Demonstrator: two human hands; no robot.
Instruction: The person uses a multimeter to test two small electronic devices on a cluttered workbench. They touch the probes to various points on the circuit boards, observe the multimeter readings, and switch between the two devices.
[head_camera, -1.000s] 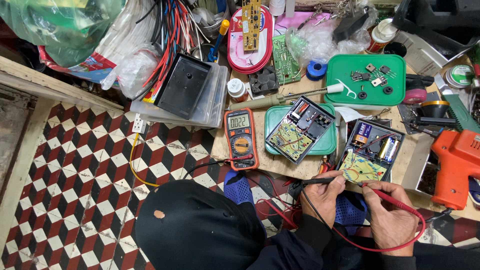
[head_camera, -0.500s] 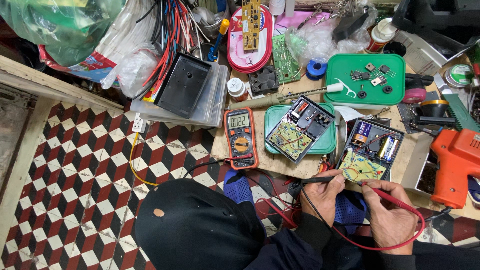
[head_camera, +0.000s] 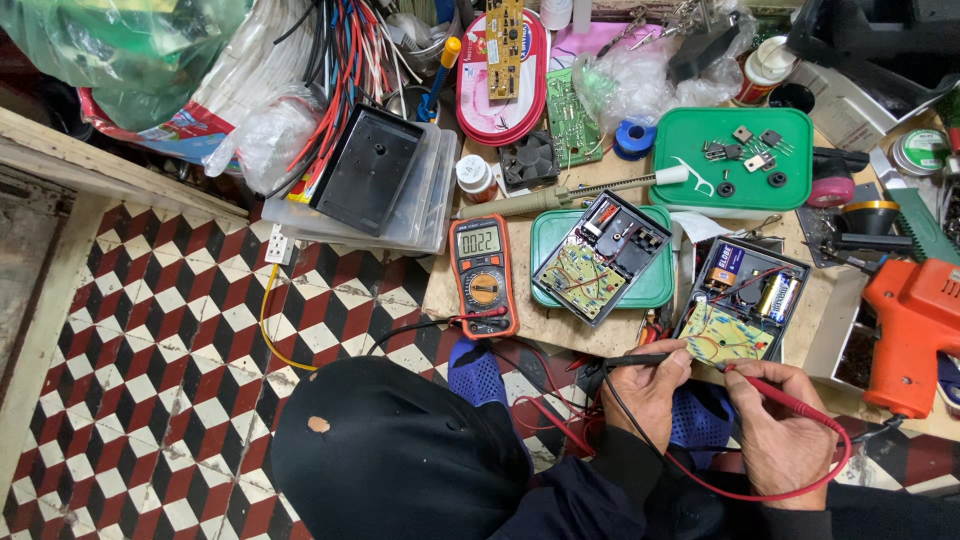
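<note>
Two probes in use: left hand (head_camera: 648, 385) pinches the thin black test probe (head_camera: 640, 359), right hand (head_camera: 782, 432) grips the red test probe (head_camera: 790, 400); both tips sit on the yellow-green circuit board (head_camera: 722, 338) inside the open black plastic case (head_camera: 742, 300) at the bench's near edge. Step in hand looks like a contact measurement; holding both tips steady seems the requirement. Left of it, the orange handheld multimeter (head_camera: 483, 275) lies face up, display lit. Beyond: a second opened case on a green plastic lid (head_camera: 655, 290), a green tray (head_camera: 735, 160) of small parts, an orange power drill (head_camera: 915, 330). The worn wooden bench (head_camera: 560, 335) is cluttered; the floor (head_camera: 130, 350) is red, black and white cube-pattern tile.
</note>
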